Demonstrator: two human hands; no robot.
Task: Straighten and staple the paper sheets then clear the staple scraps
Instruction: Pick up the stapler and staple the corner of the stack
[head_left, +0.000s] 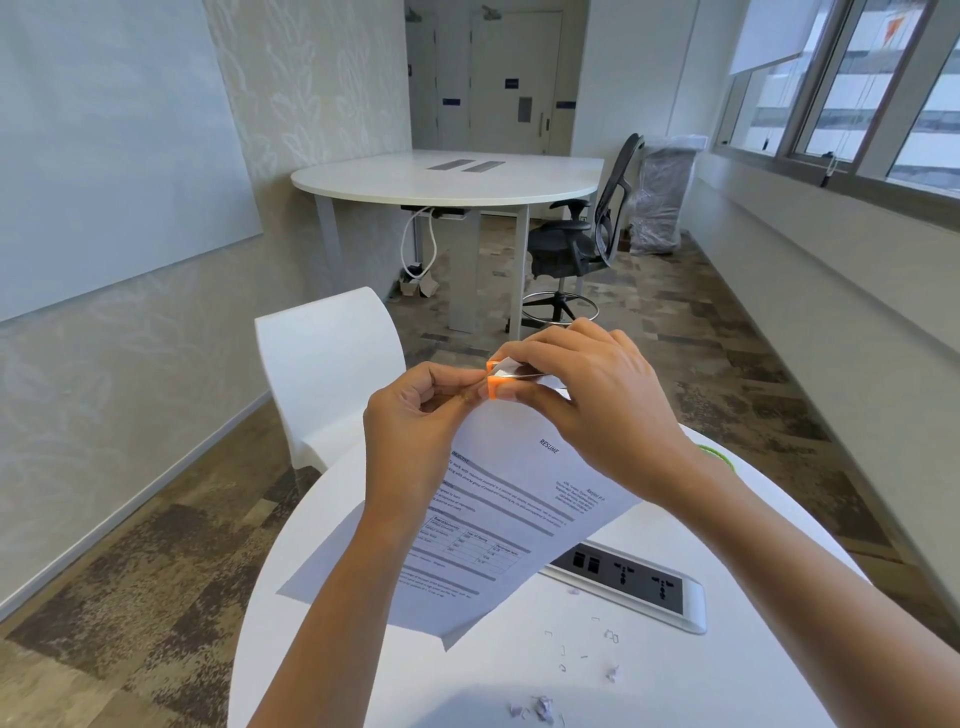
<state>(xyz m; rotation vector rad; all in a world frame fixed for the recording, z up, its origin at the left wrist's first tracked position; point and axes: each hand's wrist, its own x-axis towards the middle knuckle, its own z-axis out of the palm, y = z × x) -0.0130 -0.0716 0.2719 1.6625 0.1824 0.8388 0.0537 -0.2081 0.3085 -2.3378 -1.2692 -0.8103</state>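
Printed paper sheets (498, 514) headed RESUME are held up off the round white table (415, 670), their far corner raised. My right hand (587, 400) grips a small orange stapler (496, 382) whose jaws sit over that raised corner. Just left of the stapler, my left hand (415, 415) pinches the sheets' top edge. Loose bent staples (582, 642) and small torn paper bits (540, 706) lie scattered on the table near its front right.
A power socket panel (639, 584) is set into the table to the right of the sheets. A white chair (327, 369) stands beyond the table's far edge. Something green (719, 457) peeks out behind my right wrist. Farther back are another table and a black office chair.
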